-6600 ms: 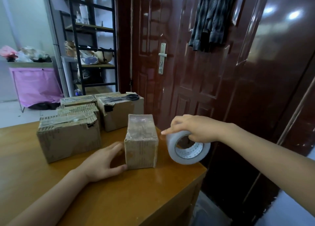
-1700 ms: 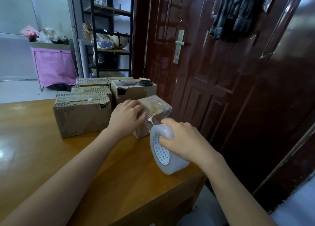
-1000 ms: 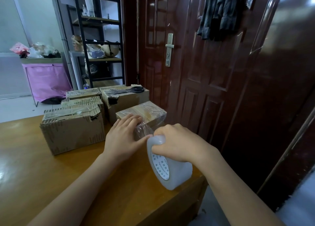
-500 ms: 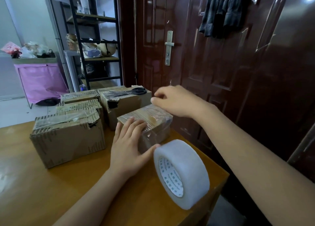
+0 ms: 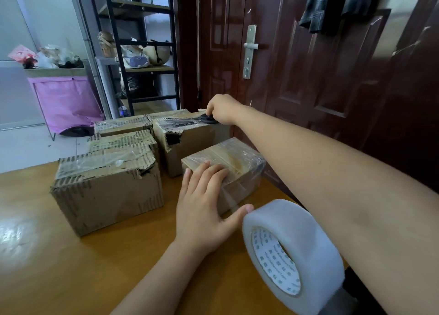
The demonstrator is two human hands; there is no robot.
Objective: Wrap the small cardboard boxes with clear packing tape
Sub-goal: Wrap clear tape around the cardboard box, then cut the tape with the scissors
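right hand (image 5: 222,109) has left the tape roll (image 5: 293,255), now grasping scissors (image 5: 197,120); left hand (image 5: 205,205) lies flat, pressing the small box (image 5: 237,162); cutting looks next.

We note a glossy dark red panelled door (image 5: 308,77) with a silver handle plate (image 5: 249,50); dark checked cloth (image 5: 332,3) hangs at its top. Left of it a black metal shelf rack (image 5: 140,53) holds assorted items. Farther left, a pink fabric bin (image 5: 64,100) stands on pale floor tiles (image 5: 23,146). Wooden table (image 5: 47,267) in front, gleaming at its left edge.
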